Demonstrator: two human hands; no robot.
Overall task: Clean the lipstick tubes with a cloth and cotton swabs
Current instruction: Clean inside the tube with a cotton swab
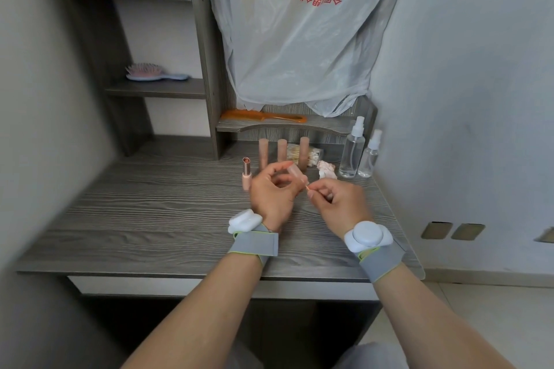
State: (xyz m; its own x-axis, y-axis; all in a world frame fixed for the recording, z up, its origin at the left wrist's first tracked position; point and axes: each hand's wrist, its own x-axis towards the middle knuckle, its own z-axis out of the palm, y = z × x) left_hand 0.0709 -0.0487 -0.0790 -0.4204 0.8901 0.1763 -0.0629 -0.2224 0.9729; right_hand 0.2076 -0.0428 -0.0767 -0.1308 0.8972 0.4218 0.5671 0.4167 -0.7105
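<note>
Head view: over the grey wood-grain desk (pixel 150 219), our left hand (pixel 271 193) grips a translucent pink plastic lipstick cap (pixel 295 173); our right hand (pixel 337 204) pinches a thin wooden cotton swab (pixel 306 187) at its opening.

Both bare forearms reach forward, each wrist strapped with a grey band. The left hand (pixel 271 189) is curled, thumb and fingertips raised and pinched together. The right hand (pixel 337 199) sits just beside it, fingers pinched too, tips nearly touching, though it's kinda blurry.
</note>
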